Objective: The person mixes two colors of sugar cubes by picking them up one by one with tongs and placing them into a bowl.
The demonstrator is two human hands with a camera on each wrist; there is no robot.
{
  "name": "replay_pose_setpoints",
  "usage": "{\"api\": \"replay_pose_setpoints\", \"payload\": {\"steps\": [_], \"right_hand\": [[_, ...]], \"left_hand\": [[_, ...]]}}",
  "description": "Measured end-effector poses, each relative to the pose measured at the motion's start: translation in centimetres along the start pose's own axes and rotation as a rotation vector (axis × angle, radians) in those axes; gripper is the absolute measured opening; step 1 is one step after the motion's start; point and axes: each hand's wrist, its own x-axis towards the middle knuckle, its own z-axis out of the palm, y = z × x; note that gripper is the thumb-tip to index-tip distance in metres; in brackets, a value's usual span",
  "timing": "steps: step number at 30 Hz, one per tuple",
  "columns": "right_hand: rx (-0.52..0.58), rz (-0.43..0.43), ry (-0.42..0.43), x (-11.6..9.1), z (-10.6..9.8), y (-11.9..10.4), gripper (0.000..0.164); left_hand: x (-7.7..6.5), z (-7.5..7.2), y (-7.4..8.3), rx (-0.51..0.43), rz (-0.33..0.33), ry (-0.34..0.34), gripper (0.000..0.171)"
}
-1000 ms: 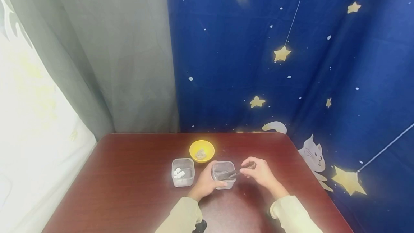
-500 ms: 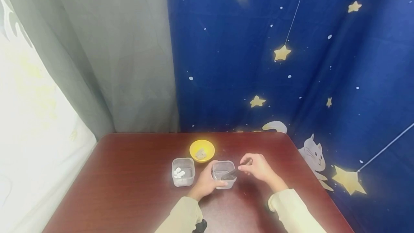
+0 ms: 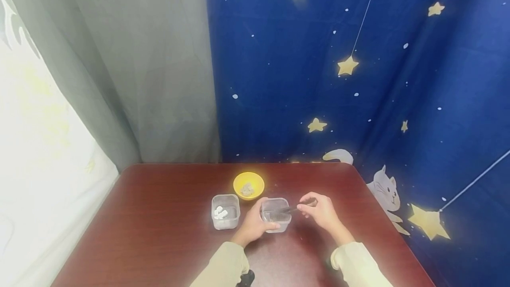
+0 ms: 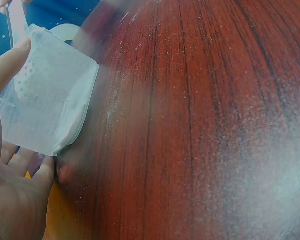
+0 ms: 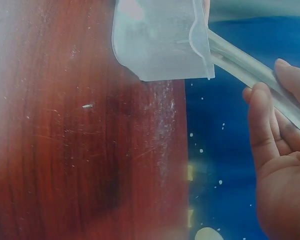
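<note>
My left hand [image 3: 253,225] grips a clear plastic container [image 3: 277,228], thumb along its near side and fingers at its left. In the left wrist view, the thumb presses the wall of the container [image 4: 55,95]. My right hand [image 3: 322,212] pinches a pair of metal tongs [image 3: 294,209] between thumb and fingers. Their far end reaches down into the container; through the cloudy wall in the left wrist view it shows small holes. The tongs [image 5: 240,62] enter over the rim in the right wrist view. Whether the tips hold anything cannot be made out.
Left of my left hand stands a second clear container [image 3: 225,225] with several white pieces [image 3: 220,213]. Behind it, a yellow bowl [image 3: 249,176] holds greyish lumps [image 3: 247,189]. The dark red table [image 3: 167,216] ends at a starry blue curtain [image 3: 279,79].
The right hand moved slightly up and left, then back down and right. The tongs' arms, spread a second ago, now look closer together. The left hand and container stay put.
</note>
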Motion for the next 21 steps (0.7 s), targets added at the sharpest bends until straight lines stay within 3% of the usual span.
{"api": "replay_pose_setpoints", "payload": {"steps": [8, 15, 21], "right_hand": [[0.101, 0.036, 0.088, -0.6, 0.0, -0.1, 0.015], [0.167, 0.033, 0.114, -1.7, -0.3, -3.0, 0.016], [0.211, 0.02, 0.159, -1.7, -0.5, -3.5, 0.016]], "left_hand": [[0.0, 0.0, 0.0, 0.024, -0.005, 0.0, 0.082], [0.0, 0.0, -0.2, 0.033, -0.01, 0.004, 0.081], [0.0, 0.0, -0.2, 0.029, -0.025, 0.004, 0.086]]}}
